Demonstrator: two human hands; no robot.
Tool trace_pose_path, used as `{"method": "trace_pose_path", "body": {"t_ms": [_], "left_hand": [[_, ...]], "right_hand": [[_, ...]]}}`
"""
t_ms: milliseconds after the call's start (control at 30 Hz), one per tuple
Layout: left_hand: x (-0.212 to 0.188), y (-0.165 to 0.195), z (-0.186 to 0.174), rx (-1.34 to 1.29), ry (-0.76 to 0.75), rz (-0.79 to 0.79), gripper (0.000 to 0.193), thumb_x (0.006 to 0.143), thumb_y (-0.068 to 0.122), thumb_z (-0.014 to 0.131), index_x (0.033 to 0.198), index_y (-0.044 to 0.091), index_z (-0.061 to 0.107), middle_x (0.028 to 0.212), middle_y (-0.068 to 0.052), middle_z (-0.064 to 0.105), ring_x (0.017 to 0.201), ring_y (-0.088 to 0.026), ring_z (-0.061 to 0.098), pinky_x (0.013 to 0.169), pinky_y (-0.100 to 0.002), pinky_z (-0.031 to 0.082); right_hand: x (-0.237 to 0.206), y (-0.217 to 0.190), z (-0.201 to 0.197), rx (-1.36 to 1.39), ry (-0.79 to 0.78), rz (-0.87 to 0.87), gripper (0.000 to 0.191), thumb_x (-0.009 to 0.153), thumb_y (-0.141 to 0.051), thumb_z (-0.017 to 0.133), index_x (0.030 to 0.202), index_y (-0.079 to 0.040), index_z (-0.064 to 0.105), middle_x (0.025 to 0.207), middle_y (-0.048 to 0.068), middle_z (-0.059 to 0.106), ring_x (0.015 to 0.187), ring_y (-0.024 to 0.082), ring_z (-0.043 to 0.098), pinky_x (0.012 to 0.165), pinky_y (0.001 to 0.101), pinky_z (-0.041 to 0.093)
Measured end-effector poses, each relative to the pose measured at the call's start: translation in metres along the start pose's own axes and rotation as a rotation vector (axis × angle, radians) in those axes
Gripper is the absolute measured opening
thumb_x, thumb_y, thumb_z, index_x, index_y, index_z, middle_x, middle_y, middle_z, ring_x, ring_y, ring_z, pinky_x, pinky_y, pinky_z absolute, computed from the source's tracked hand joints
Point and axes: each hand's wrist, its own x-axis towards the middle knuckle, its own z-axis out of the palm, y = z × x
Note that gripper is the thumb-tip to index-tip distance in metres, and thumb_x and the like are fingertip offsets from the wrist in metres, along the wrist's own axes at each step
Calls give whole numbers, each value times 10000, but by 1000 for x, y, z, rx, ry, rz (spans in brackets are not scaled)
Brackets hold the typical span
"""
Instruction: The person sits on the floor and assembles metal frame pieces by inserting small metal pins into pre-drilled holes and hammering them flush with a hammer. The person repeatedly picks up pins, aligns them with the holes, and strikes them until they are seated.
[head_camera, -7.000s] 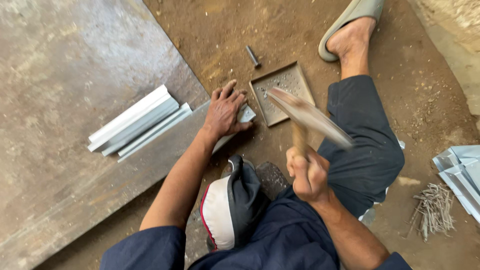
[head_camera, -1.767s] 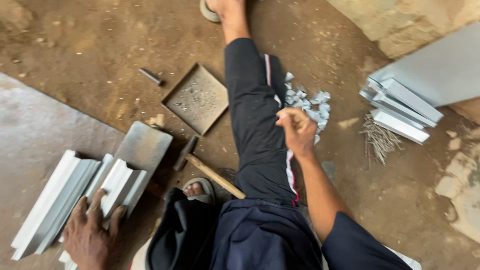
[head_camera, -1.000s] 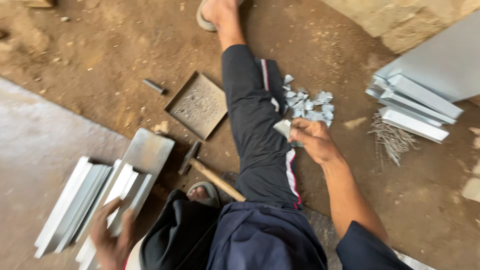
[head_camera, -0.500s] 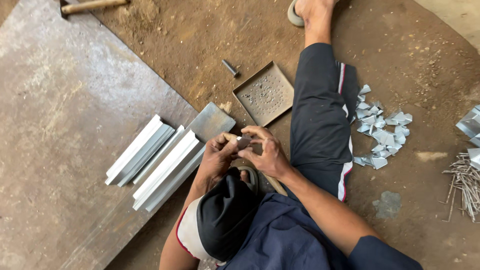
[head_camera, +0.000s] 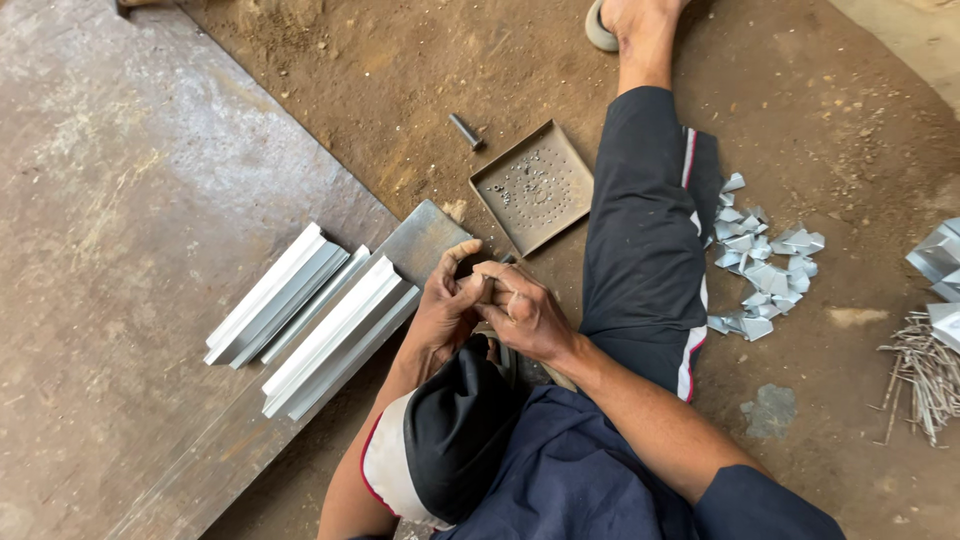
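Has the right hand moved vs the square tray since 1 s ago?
Yes. The right hand crossed from the scrap side of the leg to below the square tray, meeting the left hand.

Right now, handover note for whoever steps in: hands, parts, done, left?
Left hand and right hand are pressed together over the small steel plate, pinching something small; what it is cannot be told.
Parts: folded metal channels stacked left on the big sheet; perforated square tray and punch ahead; cut metal clips and nails right.
Done: a pile of clips lies cut.
Left: channels lie loose, unjoined.
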Motion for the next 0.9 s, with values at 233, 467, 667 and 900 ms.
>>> {"method": "trace_pose_path", "body": {"t_ms": [233,467,667,900], "left_hand": [[-2,0,-2,13,-39,-13,695,877,143,804,1451,58,422,1096,-99,673,960,-208,698,846,-398,582],[3,-7,-5,-14,-59,19,659,905,82,777,1466,53,434,1071,-112,690,986,-220,701,870,-386,578],[2,-5,1,127,61,-1,579,935,144,695,1450,96,436,1039,-104,687,926,-207,704,818,-392,581],[7,-15,5,318,185,-19,255,1004,207,638,1101,-28,608,998,-80,677,891,-152,688,830,-331,577]], "right_hand": [[-2,7,-4,-388,151,-569,172,827,-19,782,981,54,757,1225,128,680,1170,317,646,977,396,545],[-3,16,-1,-313,122,-523,225,848,-16,767,1059,60,751,1252,166,677,1188,322,639,991,393,550],[-4,19,0,-198,144,-373,316,854,-4,755,1160,42,689,1239,173,687,1152,306,681,952,358,573],[1,20,-14,-198,279,-263,359,851,27,703,1207,22,654,1173,187,700,1094,333,706,922,376,574]]}}
